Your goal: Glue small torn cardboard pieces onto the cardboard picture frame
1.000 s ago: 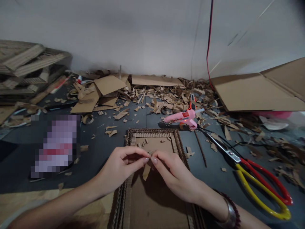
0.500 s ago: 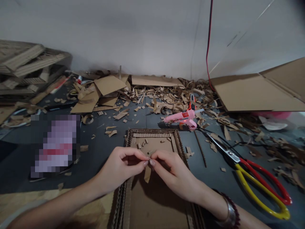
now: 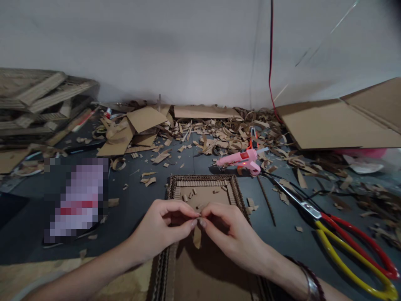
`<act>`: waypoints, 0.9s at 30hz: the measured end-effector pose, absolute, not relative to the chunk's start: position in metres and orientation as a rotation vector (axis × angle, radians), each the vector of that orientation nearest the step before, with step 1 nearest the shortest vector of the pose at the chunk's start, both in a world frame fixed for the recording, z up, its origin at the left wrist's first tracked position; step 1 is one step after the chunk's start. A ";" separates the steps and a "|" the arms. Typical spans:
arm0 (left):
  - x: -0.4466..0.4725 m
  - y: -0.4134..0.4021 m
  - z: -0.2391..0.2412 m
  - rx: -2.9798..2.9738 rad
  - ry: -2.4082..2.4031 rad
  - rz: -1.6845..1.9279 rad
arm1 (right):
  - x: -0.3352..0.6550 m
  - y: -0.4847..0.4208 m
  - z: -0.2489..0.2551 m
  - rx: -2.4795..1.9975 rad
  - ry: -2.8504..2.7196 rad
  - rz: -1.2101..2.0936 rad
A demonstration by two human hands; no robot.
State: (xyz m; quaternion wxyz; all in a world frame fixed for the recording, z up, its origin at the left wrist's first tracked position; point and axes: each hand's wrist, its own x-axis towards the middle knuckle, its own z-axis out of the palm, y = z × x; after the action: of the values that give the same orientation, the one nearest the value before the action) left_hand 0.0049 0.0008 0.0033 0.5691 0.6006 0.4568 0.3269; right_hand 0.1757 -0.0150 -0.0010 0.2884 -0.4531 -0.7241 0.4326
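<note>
My left hand [image 3: 171, 223] and my right hand [image 3: 230, 228] meet fingertip to fingertip above a cardboard tray [image 3: 208, 271]. Both are closed in a pinch on a small cardboard strip [image 3: 197, 237], whose end hangs down below the fingers. The upper part of the strip is hidden by my fingertips. Corrugated cardboard walls [image 3: 203, 177] rim the tray, and several small rolled bits of cardboard [image 3: 184, 197] lie at its far end. A bracelet sits on my right wrist.
Behind the tray lies a pink glue gun [image 3: 239, 161]. Scissors [image 3: 313, 213] with red and yellow handles are at the right. Cardboard scraps [image 3: 216, 140] cover the back of the table. Stacked cardboard pieces [image 3: 40, 100] stand at left, near a blurred purple object [image 3: 79, 196].
The view has shifted slightly, so most things sit a little lower in it. My hands stay together, pinching the cardboard strip, with only a slight change at the fingertips.
</note>
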 end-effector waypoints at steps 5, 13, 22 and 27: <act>0.004 0.002 0.003 1.442 1.081 0.741 | 0.174 -0.014 0.000 -1.208 -1.956 1.106; 0.005 0.001 0.003 1.416 1.064 0.705 | 0.175 -0.015 -0.003 -1.166 -1.983 1.080; 0.003 -0.002 0.005 1.722 1.012 0.842 | 0.174 -0.017 0.001 -1.188 -1.941 1.319; 0.001 -0.003 0.001 1.977 0.896 0.939 | 0.174 -0.018 0.003 -1.191 -1.939 1.366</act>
State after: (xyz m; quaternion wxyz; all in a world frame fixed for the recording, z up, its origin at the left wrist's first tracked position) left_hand 0.0006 -0.0030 0.0014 0.3787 0.7738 0.3505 0.3675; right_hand 0.1743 -0.0177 0.0031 0.2415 -0.4355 -0.7090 0.4993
